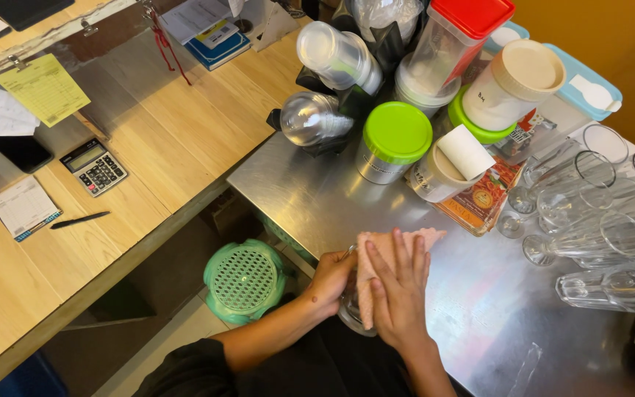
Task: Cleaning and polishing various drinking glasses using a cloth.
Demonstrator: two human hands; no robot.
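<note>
My left hand (pixel 330 281) grips a clear glass (pixel 348 309) near the front edge of the steel counter (pixel 303 191); only its lower rim and a bit of its side show. My right hand (pixel 400 290) lies flat over a pink cloth (pixel 376 254) that is wrapped round the glass, fingers spread and pressing on it. Most of the glass is hidden by the cloth and both hands.
Several clear glasses (pixel 589 213) lie on their sides at the right. Lidded canisters, one with a green lid (pixel 397 132), and plastic tubs crowd the counter's back. A wooden desk (pixel 163 147) at left holds a calculator (pixel 95 166), pen and papers. A green basket (pixel 244 279) sits below.
</note>
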